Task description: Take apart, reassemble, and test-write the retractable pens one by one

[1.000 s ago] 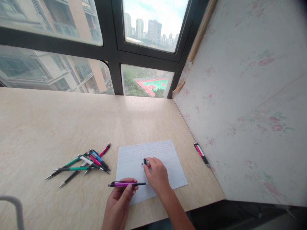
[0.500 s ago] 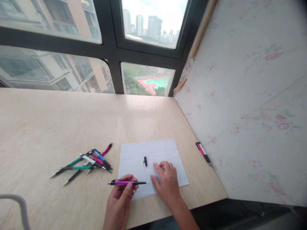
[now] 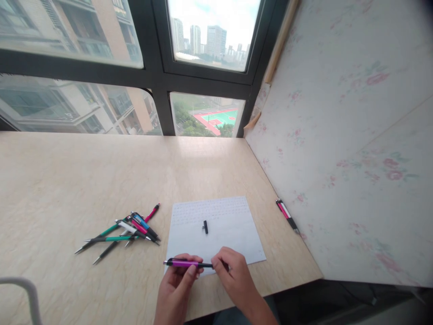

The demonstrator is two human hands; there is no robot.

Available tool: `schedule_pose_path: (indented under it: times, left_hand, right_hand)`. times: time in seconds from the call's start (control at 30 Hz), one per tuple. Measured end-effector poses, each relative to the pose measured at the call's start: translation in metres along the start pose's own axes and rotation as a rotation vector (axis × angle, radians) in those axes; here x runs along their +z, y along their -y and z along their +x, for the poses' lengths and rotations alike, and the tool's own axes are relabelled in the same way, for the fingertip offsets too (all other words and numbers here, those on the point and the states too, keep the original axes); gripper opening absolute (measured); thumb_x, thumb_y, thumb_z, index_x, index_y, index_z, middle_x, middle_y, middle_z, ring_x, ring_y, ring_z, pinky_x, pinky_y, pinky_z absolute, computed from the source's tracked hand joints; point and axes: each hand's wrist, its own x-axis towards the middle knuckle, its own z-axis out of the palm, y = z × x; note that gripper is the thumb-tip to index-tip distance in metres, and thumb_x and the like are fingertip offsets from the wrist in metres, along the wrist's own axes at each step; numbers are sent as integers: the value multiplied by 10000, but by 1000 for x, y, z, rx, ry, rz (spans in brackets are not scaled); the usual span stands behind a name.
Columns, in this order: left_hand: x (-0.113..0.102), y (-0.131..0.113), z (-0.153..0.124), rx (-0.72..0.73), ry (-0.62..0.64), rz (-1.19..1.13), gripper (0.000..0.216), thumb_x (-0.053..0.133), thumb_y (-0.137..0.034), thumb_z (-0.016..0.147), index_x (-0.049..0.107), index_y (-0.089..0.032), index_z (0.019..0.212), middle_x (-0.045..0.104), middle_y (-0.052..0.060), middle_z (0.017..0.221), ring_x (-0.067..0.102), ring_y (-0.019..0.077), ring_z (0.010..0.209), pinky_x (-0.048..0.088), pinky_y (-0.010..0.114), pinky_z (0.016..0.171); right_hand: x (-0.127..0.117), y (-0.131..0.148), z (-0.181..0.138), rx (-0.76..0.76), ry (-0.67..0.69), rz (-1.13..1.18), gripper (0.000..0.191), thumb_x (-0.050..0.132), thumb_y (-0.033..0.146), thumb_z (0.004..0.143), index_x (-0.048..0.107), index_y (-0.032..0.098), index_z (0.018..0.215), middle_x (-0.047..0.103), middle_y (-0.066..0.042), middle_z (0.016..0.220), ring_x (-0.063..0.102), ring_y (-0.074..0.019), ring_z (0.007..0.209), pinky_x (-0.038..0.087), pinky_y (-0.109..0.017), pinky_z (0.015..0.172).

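Note:
A purple pen (image 3: 181, 263) with black ends lies level across the fingers of my left hand (image 3: 179, 282), which is closed around its barrel. My right hand (image 3: 233, 275) pinches the black tip end of the same pen between thumb and forefinger, hiding the point. Under both hands is a sheet of paper (image 3: 189, 243) with handwritten lines along its upper part. A short black piece (image 3: 205, 227), perhaps a pen grip or cap, rests on the paper just beyond my hands, with a tiny bit beside it.
To the left, several pens (image 3: 128, 230) in green, white, pink and blue lie in a crossed pile. Pink and white pens (image 3: 287, 215) lie against the wall at the right. A grey curved tube (image 3: 29, 289) stands at the lower left. The windows are behind the table (image 3: 101, 171).
My right hand, open beside the tip before, has closed on the pen's tip end. My left hand and the purple pen have shifted slightly right. The view has tilted a little.

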Motion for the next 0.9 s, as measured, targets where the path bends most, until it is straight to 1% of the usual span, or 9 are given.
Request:
schedule_pose_path:
  times: [0.2, 0.37, 0.43, 0.53, 0.63, 0.77, 0.9]
  left_hand:
    - [-2, -3, -4, -44, -19, -77, 366, 844, -323, 633, 653, -176, 909, 739, 62, 886, 690, 193, 791, 572, 280, 730]
    - [1, -4, -6, -75, 13, -58, 317, 827, -310, 663, 673, -164, 898, 745, 76, 926, 696, 174, 780, 552, 246, 727]
    - [2, -2, -6, -57, 36, -63, 283, 807, -313, 692, 678, -165, 896, 744, 71, 912, 691, 165, 765, 545, 242, 723]
    - [2, 2, -7, -40, 63, -65, 250, 783, -305, 723, 684, -165, 904, 744, 68, 912, 680, 146, 746, 534, 226, 705]
    - [1, 4, -8, -43, 31, -78, 265, 784, -312, 722, 686, -162, 918, 747, 70, 903, 674, 134, 727, 530, 218, 691]
    - [2, 1, -10, -52, -17, -78, 319, 813, -329, 680, 688, -155, 917, 753, 81, 909, 683, 146, 735, 535, 229, 701]
    - [5, -2, -14, -30, -49, -57, 339, 825, -348, 652, 700, -141, 891, 751, 77, 865, 681, 159, 715, 538, 251, 693]
  right_hand:
    - [-2, -4, 0, 17, 30, 32, 406, 501, 400, 955, 576, 170, 629, 514, 19, 610, 482, -110, 595, 323, -238, 570]
    - [-8, 2, -2, 10, 104, 111, 427, 408, 369, 1003, 635, 171, 700, 605, -6, 672, 573, -121, 659, 389, -232, 631]
    - [-9, 4, -4, -4, 129, 107, 402, 434, 355, 994, 651, 171, 710, 615, -9, 674, 580, -124, 660, 400, -234, 645]
    - [-9, 3, -5, -29, 112, 63, 357, 488, 332, 969, 662, 173, 701, 616, -11, 667, 570, -130, 656, 399, -242, 646]
    - [-6, 4, -5, -61, 73, 29, 340, 503, 314, 958, 659, 172, 692, 610, -14, 654, 556, -134, 642, 393, -248, 632]
    - [-4, 7, -2, -125, 13, -15, 329, 507, 305, 951, 649, 172, 686, 592, -16, 651, 547, -143, 650, 388, -259, 626]
    - [-7, 8, -3, -157, 30, -8, 331, 506, 317, 950, 656, 174, 692, 604, -19, 659, 553, -144, 659, 402, -262, 630]
